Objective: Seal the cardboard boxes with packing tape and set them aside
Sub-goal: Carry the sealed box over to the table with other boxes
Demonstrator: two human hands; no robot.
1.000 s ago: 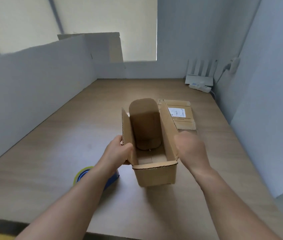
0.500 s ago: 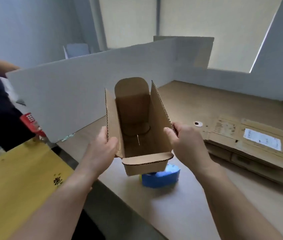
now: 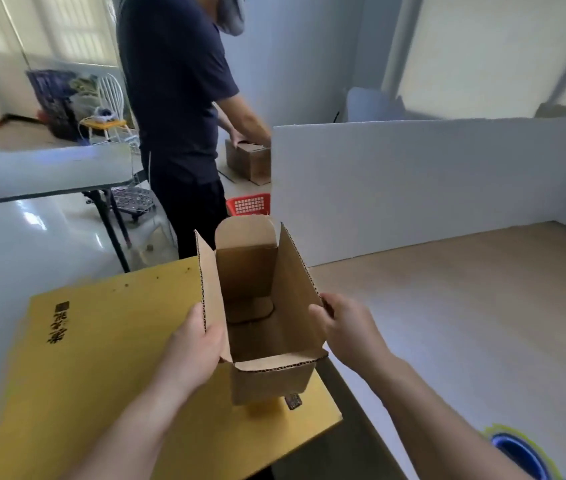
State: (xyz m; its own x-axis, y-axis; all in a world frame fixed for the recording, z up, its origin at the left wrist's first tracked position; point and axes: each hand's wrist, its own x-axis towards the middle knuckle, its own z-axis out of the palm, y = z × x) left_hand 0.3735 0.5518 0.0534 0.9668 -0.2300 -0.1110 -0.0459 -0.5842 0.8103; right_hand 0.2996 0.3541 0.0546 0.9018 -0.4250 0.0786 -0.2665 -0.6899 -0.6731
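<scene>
On wooden table [image 3: 447, 323]: blue tape roll [image 3: 518, 457], upright white partition [image 3: 413, 188].

Loads of bare table [image 3: 465, 306] across the right. Boxed in behind by the white partition [image 3: 413, 188]. Blocked at lower right by the tape dispenser [image 3: 520, 455], upper middle by a standing person [image 3: 177, 98].

Packing workroom — partition [image 3: 413, 188], folding table [image 3: 42, 174], coworker's carton [image 3: 247, 165]

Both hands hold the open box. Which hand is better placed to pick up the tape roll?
Probably the right hand: the tape roll lies on the wooden table on that side. The left hand grips the cardboard box from the other side, over the yellow surface.
</scene>
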